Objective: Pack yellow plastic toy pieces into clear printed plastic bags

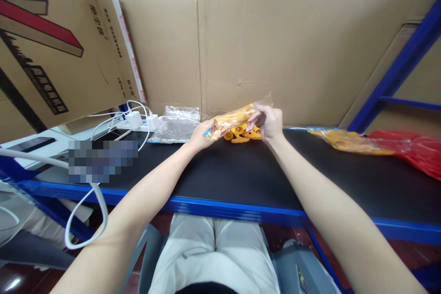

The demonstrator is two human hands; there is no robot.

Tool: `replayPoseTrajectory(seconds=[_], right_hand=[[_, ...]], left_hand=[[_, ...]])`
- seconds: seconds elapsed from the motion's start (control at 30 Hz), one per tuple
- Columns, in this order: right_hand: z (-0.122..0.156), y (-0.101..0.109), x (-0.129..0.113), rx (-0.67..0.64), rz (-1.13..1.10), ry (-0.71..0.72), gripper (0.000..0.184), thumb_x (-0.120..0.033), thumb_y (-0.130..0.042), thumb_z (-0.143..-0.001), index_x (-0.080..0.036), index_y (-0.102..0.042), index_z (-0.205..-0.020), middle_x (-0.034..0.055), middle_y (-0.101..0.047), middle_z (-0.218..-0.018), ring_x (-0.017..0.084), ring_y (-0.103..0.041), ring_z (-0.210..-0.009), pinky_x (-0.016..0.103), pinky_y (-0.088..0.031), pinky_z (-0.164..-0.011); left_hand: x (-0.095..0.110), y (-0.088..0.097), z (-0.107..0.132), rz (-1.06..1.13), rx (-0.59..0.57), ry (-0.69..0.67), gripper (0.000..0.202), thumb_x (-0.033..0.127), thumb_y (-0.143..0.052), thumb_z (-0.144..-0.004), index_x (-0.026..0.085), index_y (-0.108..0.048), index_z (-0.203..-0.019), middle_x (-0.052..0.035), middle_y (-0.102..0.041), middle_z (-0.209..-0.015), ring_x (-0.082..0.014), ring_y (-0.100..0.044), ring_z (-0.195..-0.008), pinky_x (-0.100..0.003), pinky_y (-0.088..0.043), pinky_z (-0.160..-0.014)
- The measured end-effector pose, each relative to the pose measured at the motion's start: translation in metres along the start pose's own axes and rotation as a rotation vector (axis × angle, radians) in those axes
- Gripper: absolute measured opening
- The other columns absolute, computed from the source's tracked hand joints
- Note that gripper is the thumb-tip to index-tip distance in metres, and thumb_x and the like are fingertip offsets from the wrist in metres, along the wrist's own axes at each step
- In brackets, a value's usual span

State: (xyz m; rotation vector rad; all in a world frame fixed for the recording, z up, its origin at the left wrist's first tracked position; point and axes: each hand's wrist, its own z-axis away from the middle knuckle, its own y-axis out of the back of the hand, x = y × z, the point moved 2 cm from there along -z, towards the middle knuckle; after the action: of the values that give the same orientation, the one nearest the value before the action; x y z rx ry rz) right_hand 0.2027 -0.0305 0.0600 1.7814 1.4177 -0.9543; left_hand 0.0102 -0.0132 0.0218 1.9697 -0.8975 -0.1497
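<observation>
Above the dark tabletop, my left hand (204, 133) grips the lower end of a clear plastic bag (234, 121) with a yellow-orange item inside and a colourful printed strip at its bottom. At the bag's upper right end, my right hand (270, 121) is closed with thumb and fingertips on the thin film. The bag is held tilted, its right end higher. Just behind and below it, several yellow-orange pieces with round eye-like spots (241, 135) lie on the table, partly hidden by the bag and my right hand.
Flat clear bags (179, 124) lie to the left, near white chargers and cables (134, 120). On the right are a filled bag (347, 141) and red plastic (409, 147). Cardboard (275, 46) walls the back; a blue rail (234, 209) edges the table.
</observation>
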Motion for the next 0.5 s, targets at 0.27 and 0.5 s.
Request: replayPoseTrajectory(seconds=[0.27, 0.5], right_hand=[[-0.009, 0.004, 0.017, -0.03, -0.167, -0.013, 0.039, -0.043, -0.044, -0.079, -0.016, -0.057, -0.053, 0.0043, -0.057, -0.051, 0.016, -0.061, -0.057, 0.031, -0.049, -0.063], [-0.013, -0.003, 0.047, -0.159, 0.083, -0.132, 0.02, -0.032, -0.051, -0.076, -0.016, -0.064, -0.076, 0.0064, -0.067, -0.084, 0.017, -0.063, -0.08, 0.029, -0.049, -0.069]], left_hand=[[-0.007, 0.004, 0.002, -0.171, 0.23, -0.062, 0.048, 0.021, -0.051, -0.079, 0.015, -0.043, -0.126, -0.0096, -0.048, -0.131, -0.0224, -0.045, -0.117, -0.035, -0.036, -0.096], [-0.006, -0.005, 0.002, -0.326, 0.134, 0.071, 0.053, 0.017, -0.049, -0.079, 0.022, -0.038, -0.131, -0.0068, -0.052, -0.127, -0.0221, -0.053, -0.107, -0.033, -0.042, -0.087]])
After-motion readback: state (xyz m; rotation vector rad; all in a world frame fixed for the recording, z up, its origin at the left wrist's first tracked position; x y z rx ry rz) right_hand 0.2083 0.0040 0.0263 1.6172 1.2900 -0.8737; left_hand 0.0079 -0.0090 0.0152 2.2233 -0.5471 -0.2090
